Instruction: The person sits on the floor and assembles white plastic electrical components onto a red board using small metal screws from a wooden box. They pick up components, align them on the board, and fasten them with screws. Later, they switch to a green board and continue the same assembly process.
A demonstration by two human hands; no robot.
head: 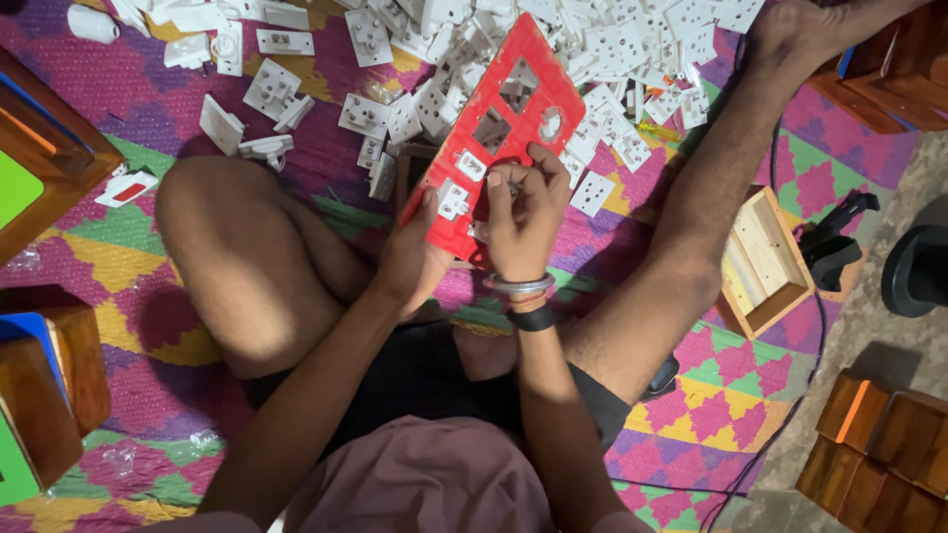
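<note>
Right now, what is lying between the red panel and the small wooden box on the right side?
In the head view, the person's lower leg crosses between the red panel and the small wooden box.

Both arms reach forward, left hand (410, 259) and right hand (525, 219) in closed grip.

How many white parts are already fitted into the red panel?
2: one white socket near the red panel's middle, another lower down by the left hand. The right hand may hide more.
</note>
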